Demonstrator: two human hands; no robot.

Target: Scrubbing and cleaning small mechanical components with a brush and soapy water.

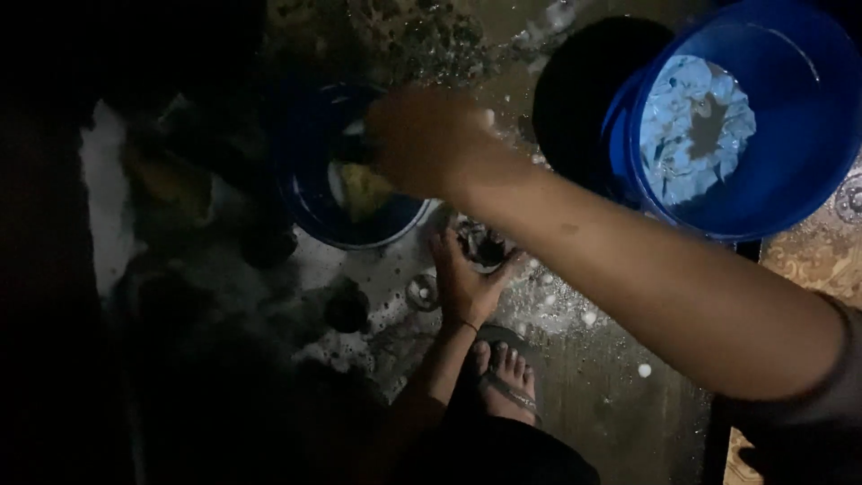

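Right arm (646, 278) bare from wrist to near elbow; grey sleeve edge (831, 395) at lower right frame. Left forearm (440, 359) bare, thin dark band (467, 325) round wrist. Left hand (462, 278) and right hand (417, 139) bare, no gloves. One foot (507, 368) in dark strapped sandal (512, 395), toes uncovered. Dark garment (503, 454) over legs, detail lost in dim light.

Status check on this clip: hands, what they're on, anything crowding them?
Right hand over small blue basin, grip unclear. Left hand low on wet floor, fingers round a dark object. Big blue bucket close behind right arm.
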